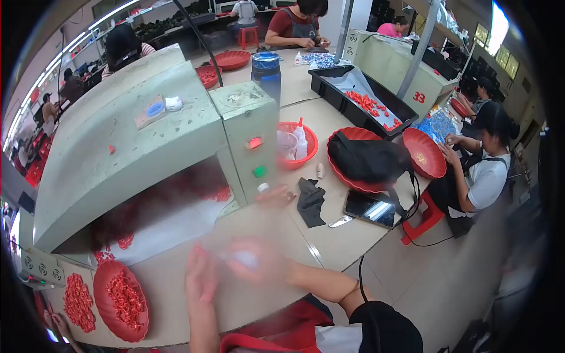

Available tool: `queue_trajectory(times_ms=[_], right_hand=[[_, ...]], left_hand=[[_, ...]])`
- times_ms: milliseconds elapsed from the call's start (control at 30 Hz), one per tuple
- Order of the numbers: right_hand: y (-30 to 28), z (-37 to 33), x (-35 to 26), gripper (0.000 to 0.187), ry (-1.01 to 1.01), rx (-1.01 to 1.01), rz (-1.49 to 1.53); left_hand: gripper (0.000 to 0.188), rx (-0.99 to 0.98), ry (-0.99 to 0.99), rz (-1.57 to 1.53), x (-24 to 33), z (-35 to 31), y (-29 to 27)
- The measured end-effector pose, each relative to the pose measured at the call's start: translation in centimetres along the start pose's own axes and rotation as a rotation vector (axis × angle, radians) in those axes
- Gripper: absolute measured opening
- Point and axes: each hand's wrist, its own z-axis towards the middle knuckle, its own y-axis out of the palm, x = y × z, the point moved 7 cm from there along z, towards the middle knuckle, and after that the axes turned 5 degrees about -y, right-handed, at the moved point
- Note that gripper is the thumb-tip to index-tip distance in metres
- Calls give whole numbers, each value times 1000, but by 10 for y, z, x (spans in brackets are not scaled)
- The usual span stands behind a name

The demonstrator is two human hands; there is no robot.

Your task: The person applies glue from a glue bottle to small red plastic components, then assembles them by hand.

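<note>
My left hand (pixel 202 276) is raised over the near part of the table, its fingers curled. A reddish spot shows at its fingertips, but haze hides whether it is a held piece. Close to its right, my right hand (pixel 262 262) is closed around a small whitish object (pixel 244 258), too blurred to name. That object's thin end points toward my left hand. To the left of both hands, a red scalloped plate (pixel 101 282) holds several small red pieces (pixel 126 301). Beside it lies a heap of similar red pieces (pixel 79 301).
A pale green tunnel machine (pixel 147 141) stands behind my hands, white sheet (pixel 170 244) running from its mouth. Right are a phone (pixel 369 209), grey cloth (pixel 311 203), blade (pixel 340 221), black bag (pixel 368 156) on a red plate, red basket (pixel 313 147) with bottles, and black tray (pixel 321 88). Co-workers sit around.
</note>
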Motion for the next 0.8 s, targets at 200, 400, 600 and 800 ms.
queue_trajectory(times_ms=[200, 400, 600, 800], right_hand=[[-2, 1, -4, 25, -32, -33, -28], [-4, 9, -10, 28, -51, -105, -47], [10, 5, -10, 32, -88, -151, -44], [13, -2, -13, 32, -91, -160, -46]], left_hand=[[48, -36, 86, -8, 3, -10, 12], [44, -85, 37, -31, 10, -1, 30], [39, -94, 31, -16, 14, -6, 25], [40, -98, 36, -29, 11, -13, 27]])
